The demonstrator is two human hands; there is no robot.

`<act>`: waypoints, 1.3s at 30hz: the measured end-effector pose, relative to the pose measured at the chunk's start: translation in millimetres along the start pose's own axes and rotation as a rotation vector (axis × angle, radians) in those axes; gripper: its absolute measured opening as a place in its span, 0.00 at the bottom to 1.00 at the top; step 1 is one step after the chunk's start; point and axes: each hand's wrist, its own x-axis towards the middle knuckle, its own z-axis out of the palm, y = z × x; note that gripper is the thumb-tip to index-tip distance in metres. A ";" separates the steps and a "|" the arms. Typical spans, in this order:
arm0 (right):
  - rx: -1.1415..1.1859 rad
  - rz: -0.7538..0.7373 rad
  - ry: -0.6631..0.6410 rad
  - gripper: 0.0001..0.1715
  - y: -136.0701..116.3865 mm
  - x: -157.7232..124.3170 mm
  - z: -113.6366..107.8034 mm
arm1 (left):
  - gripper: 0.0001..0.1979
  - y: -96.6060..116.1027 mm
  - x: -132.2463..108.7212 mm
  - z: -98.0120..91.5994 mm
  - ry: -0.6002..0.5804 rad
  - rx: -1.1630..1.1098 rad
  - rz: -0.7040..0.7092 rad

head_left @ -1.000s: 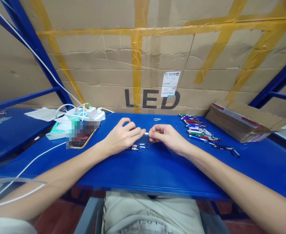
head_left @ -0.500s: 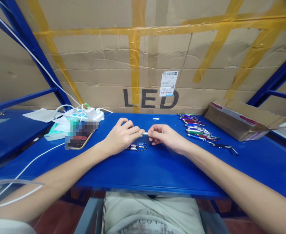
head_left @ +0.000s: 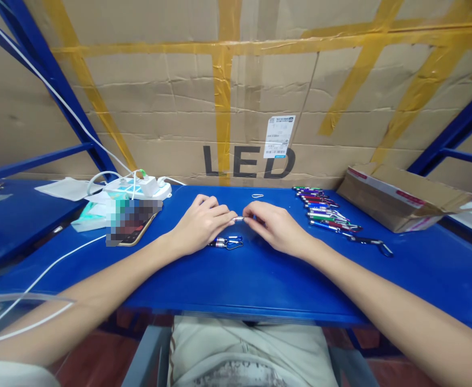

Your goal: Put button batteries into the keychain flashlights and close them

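Note:
Between my two hands, just above the blue table, is a small silver-ended tube (head_left: 239,219), and the fingers hide most of it. My left hand (head_left: 204,223) is closed, pinching its left end. At the right end, the thumb and fingertips of my right hand (head_left: 274,226) are closed on it. Just below my left hand lie pen-shaped metal tubes (head_left: 219,243) with small carabiner clips (head_left: 234,244), partly covered by that hand. A loose silver carabiner (head_left: 257,196) rests on the table beyond my hands.
Right of my hands lies a row of colourful pen-shaped tubes with clips (head_left: 320,209), beside an open cardboard box (head_left: 397,199). A phone (head_left: 139,228), a power strip (head_left: 139,188) and white cables are on the left. A large cardboard sheet (head_left: 171,107) stands behind the table (head_left: 252,285).
My right hand has turned, its back now more upward and its fingers curled beneath. The left hand stays nearly in place, and more of the silver end shows between them.

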 end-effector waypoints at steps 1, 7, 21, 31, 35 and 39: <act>-0.069 -0.047 0.002 0.10 -0.1 -1.2 -1.0 | 0.16 0.0 -0.1 0.0 0.002 -0.004 0.004; 0.033 0.020 0.007 0.10 -3.5 -0.8 -1.4 | 0.15 1.2 -0.2 -0.3 0.048 0.040 0.030; 0.905 0.648 0.015 0.12 -14.7 10.3 7.1 | 0.09 0.9 -1.2 -3.8 0.159 0.271 0.188; 1.070 0.874 -0.127 0.09 -17.9 14.1 -6.4 | 0.11 4.4 0.0 -3.7 0.147 0.214 0.173; 0.665 0.556 -0.131 0.11 -12.9 9.8 -6.7 | 0.14 0.4 0.3 0.5 0.033 0.023 0.000; 0.157 0.144 -0.022 0.08 -5.0 4.7 -7.5 | 0.17 -2.9 -0.1 2.6 -0.027 -0.203 -0.131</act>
